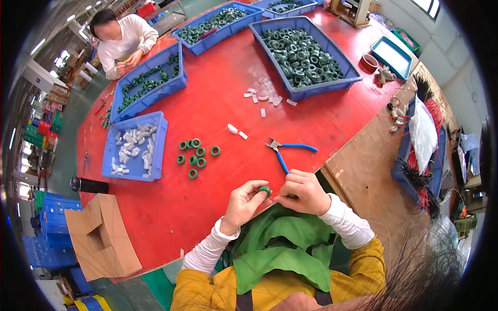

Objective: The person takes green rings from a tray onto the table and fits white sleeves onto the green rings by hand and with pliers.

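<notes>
A green ring is pinched in the left hand near the edge of the red tabletop; the right hand is curled beside it, contents unclear. Blue-handled pliers are laid beyond.

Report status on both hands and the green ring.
Left hand pinching dark-green round ring. Right hand alongside, contents unclear. Blue-handled metal pliers lying just beyond.

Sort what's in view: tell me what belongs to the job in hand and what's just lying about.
Likely in the job:
green ring in the left hand
loose green rings on the red table
perhaps the blue-handled cutters near the right hand

Apparently just lying about:
cardboard box
black bottle
tape roll
</notes>
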A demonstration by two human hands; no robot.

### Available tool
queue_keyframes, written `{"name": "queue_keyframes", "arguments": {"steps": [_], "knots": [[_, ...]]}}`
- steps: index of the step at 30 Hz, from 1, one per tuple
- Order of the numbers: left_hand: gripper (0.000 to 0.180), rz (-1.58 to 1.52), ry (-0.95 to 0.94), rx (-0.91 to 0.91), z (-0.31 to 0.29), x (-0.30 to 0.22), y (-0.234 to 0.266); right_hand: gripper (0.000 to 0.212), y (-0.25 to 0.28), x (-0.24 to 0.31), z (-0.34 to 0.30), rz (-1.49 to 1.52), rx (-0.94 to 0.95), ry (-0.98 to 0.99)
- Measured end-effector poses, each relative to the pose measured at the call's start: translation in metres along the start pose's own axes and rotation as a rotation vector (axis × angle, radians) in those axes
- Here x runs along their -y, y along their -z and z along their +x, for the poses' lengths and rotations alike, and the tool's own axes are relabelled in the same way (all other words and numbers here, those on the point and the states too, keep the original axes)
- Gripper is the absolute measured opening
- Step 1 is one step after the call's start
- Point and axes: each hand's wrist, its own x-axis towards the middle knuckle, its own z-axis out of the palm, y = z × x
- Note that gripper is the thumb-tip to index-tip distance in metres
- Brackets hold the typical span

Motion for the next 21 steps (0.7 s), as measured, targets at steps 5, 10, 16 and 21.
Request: {"name": "queue_keyframes", "arguments": {"steps": [5,10,16,21], "knots": [[0.026,0.074,0.043,0.021,-0.006,0.001,-0.013,0.021,0.003,0.002,-0.010,0.010,0.042,-0.045],[0.024,0.172,-0.058,0.040,-0.007,0.006,-0.016,0.021,0.006,-0.002,-0.012,-0.007,0.175,-0.135],[0.025,0.209,-0.023,0.063,-0.005,0.001,-0.016,0.020,0.007,-0.007,-0.016,0.097,0.230,-0.219],[0.026,0.098,0.055,0.088,-0.002,0.006,-0.013,0.014,0.008,-0.011,-0.023,0.407,0.280,-0.394]]}}
